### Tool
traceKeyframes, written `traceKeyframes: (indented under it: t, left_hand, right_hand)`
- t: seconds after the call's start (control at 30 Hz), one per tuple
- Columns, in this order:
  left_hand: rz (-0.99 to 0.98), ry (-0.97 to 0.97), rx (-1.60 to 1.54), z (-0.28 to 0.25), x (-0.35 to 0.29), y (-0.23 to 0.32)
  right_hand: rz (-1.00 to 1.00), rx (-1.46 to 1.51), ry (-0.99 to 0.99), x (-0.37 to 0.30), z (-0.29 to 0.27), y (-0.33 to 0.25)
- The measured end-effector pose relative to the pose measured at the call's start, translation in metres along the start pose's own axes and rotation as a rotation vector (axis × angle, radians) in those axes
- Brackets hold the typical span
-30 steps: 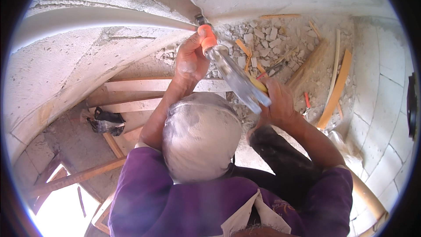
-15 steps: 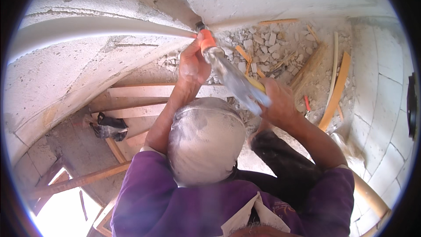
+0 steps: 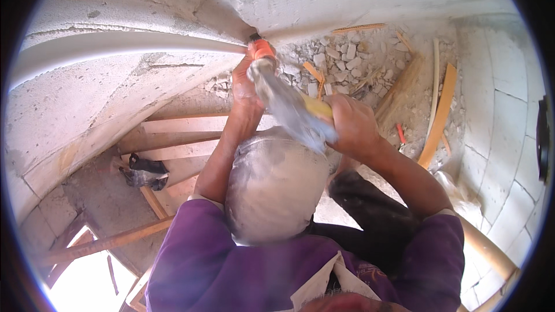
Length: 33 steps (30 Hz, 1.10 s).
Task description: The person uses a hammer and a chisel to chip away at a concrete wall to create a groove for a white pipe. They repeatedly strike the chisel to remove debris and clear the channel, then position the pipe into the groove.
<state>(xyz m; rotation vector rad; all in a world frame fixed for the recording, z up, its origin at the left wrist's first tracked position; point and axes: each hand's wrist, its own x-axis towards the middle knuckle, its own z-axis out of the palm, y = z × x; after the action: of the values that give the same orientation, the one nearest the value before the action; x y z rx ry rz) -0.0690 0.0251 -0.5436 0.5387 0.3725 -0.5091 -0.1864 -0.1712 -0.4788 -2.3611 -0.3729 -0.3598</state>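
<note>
A long tool (image 3: pixel 283 95) spans both hands; its kind cannot be made out. It has a black tip, an orange collar (image 3: pixel 263 50) and a motion-blurred grey-blue body with a yellow part. My left hand (image 3: pixel 245 84) is closed around its front end by the orange collar, partly hidden behind it. At the rear, my right hand (image 3: pixel 354 127) grips near the yellow part. The black tip is at the corner where two rough walls meet. A smooth white pipe-like length (image 3: pixel 133 39) runs along the left wall, its far end beside the collar.
Broken rubble (image 3: pixel 344 58) covers the floor beyond my hands. A wooden board (image 3: pixel 402 84), an orange-brown strip (image 3: pixel 439 118) and a small red object (image 3: pixel 401 134) lie to the right. Timber (image 3: pixel 110 238) and a black-and-grey bundle (image 3: pixel 147 170) are left. A block wall (image 3: pixel 509 92) bounds the right side.
Both hands and the tool appear slightly farther left in the picture. The tool's rear end and my right hand have shifted left. Both hands keep their hold.
</note>
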Motion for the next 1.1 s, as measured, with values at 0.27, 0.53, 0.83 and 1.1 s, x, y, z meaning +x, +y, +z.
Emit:
traceKeyframes:
  t: [0.27,0.53,0.83,1.1]
  left_hand:
    - [0.030,0.088,-0.053,-0.003,0.000,-0.003]
    - [0.049,-0.019,0.097,-0.011,0.007,-0.003]
    - [0.073,-0.070,-0.023,-0.009,0.013,-0.011]
    - [0.084,0.075,0.023,-0.006,0.013,-0.016]
  right_hand:
    - [0.060,-0.046,-0.142,-0.004,-0.004,0.005]
    - [-0.022,0.058,0.021,0.008,-0.007,-0.003]
    - [0.164,-0.022,-0.159,0.011,-0.001,0.007]
    - [0.156,-0.117,-0.198,0.009,-0.003,0.011]
